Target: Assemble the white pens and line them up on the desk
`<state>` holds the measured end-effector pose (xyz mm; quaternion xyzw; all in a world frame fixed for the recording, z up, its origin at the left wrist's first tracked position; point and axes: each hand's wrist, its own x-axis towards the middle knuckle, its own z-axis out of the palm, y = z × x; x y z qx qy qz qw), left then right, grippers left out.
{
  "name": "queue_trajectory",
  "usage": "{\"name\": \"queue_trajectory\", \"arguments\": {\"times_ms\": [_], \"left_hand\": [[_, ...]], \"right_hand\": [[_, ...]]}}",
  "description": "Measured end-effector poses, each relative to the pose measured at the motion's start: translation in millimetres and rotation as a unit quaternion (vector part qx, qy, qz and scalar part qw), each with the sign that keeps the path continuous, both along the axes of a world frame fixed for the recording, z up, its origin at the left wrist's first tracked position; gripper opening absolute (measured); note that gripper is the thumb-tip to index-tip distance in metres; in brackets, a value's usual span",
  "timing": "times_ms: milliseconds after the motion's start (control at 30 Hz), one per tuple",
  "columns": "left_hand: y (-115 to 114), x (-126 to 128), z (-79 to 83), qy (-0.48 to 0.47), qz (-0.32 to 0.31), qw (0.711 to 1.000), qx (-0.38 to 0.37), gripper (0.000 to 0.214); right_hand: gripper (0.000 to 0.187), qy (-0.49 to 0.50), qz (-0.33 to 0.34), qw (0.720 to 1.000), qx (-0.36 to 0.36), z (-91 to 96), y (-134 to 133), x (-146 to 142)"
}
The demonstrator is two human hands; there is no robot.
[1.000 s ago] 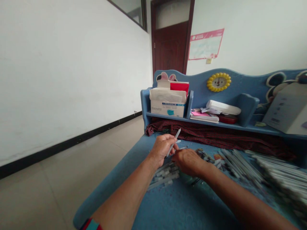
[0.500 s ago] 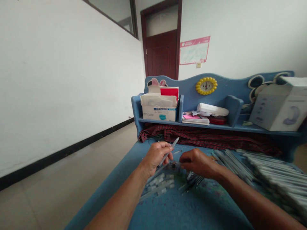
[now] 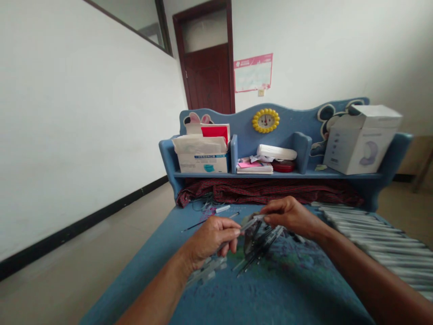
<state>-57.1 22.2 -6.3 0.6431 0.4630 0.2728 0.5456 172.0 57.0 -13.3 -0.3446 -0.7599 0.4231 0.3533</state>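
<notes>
In the head view, grips a clear pen barrel [image 3: 251, 223] in the left hand [image 3: 216, 237], with thumb pressed over curled fingers. Pinches the far end of that barrel between thumb and fingertips of the right hand [image 3: 291, 217]; cannot tell, for blur, whether a separate part is caught there too. Holds it just above the middle of the blue bench [image 3: 246, 302], slanting up towards the right hand. Has a loose heap of thin dark refills [image 3: 253, 255] directly below, pointing mostly towards the near left. Shows short clear pieces [image 3: 210, 267] bunched under the left hand, near the bench's left edge. Towards the far left corner, has a thin dark rod [image 3: 193, 225] lying flat, and near it a white piece [image 3: 222, 208]. Along the bench's right edge, beyond the right forearm, has many pale pens [image 3: 379, 239] lined up side by side. At the far edge, shows a dark red checked cloth [image 3: 287, 192] stretched beneath a blue shelf [image 3: 302, 153], with a mask box [image 3: 206, 163] at the shelf's left end and a white box [image 3: 355, 144] towards its right end.
</notes>
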Motion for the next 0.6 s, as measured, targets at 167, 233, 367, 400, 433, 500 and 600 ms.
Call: {"name": "queue_trajectory", "arguments": {"times_ms": [167,233,367,400,433,500,600], "left_hand": [[-0.4,0.2,-0.2,0.007,-0.004,1.000,-0.001,0.022],[-0.8,-0.1,-0.1,0.006,-0.004,1.000,0.003,0.021],[-1.1,-0.6,0.5,0.014,-0.017,1.000,0.002,0.021],[-1.2,-0.5,0.6,0.016,-0.020,1.000,0.000,0.021],[-1.3,-0.4,0.6,0.018,-0.023,1.000,-0.003,0.020],[-1.6,0.0,0.4,0.020,-0.027,0.999,-0.009,0.019],[-2.4,0.2,0.1,0.019,-0.038,0.999,-0.016,0.018]], "right_hand": [[0.023,-0.011,0.020,1.000,-0.018,2.3,-1.5,-0.4],[0.022,-0.016,0.024,0.999,-0.015,2.7,-1.1,0.7],[0.022,-0.039,0.027,0.999,0.001,4.8,-1.6,2.2],[0.022,-0.043,0.030,0.999,0.004,5.7,-2.2,2.2],[0.022,-0.048,0.035,0.998,0.006,6.7,-2.8,2.0],[0.021,-0.060,0.049,0.997,0.011,8.5,-4.2,1.3],[0.019,-0.071,0.070,0.995,0.006,10.1,-6.5,-0.1]]}}
